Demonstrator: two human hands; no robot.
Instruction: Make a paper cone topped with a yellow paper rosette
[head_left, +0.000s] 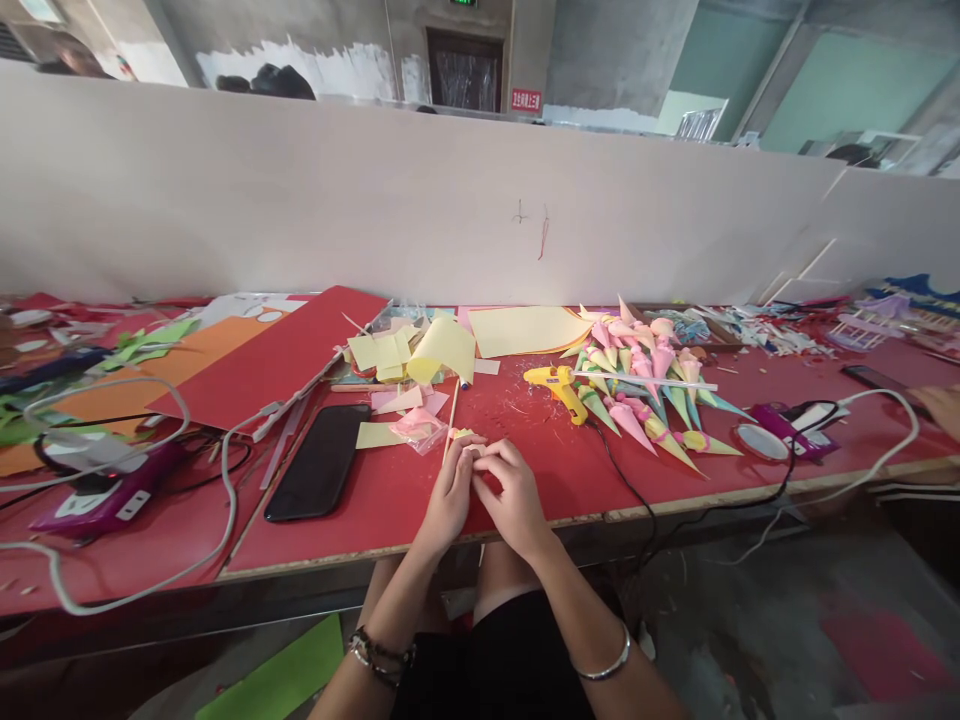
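My left hand point(452, 492) and my right hand point(511, 494) meet at the front edge of the red table point(375, 500), fingertips pinched together on a small yellow paper piece point(465, 436). A thin wooden stick point(452, 412) runs up from that piece toward a curled yellow sheet point(444, 350). A pink scrap in clear film point(417, 426) lies just left of the hands. Both hands are closed around the small piece, which is mostly hidden by the fingers.
A black phone point(319, 462) lies left of my hands. A yellow glue gun point(559, 386) and a pile of paper cones point(645, 385) sit to the right. Red card point(270, 360), orange sheets, a purple power strip point(105, 500) and white cables fill the left.
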